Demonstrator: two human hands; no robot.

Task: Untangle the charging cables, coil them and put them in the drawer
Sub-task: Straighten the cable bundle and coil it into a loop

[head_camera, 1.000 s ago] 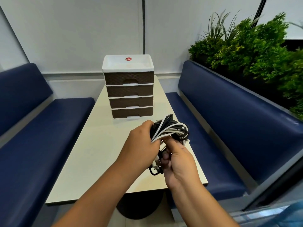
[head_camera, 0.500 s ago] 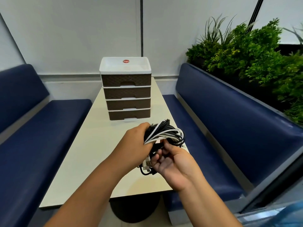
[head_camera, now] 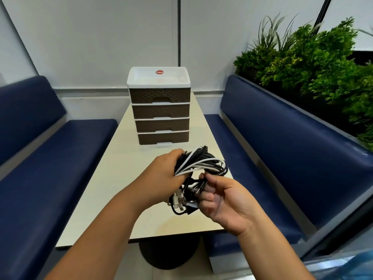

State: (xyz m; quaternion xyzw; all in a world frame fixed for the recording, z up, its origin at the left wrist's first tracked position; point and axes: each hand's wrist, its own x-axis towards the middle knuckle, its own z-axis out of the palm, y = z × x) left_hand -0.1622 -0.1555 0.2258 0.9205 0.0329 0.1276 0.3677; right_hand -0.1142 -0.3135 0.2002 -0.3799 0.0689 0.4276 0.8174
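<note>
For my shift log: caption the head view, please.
Left hand grips a tangled black-and-white cable bundle; right hand pinches a strand, brown four-drawer plastic organiser shut.

A single head-worn wide-angle view looks forward and down along the worktop [head_camera: 113, 178]. The left hand [head_camera: 161, 174] and right hand [head_camera: 224, 201] sit close below the lens at centre frame. The drawer unit [head_camera: 159, 106] stands beyond the hands, with benches curving away on both sides.
</note>
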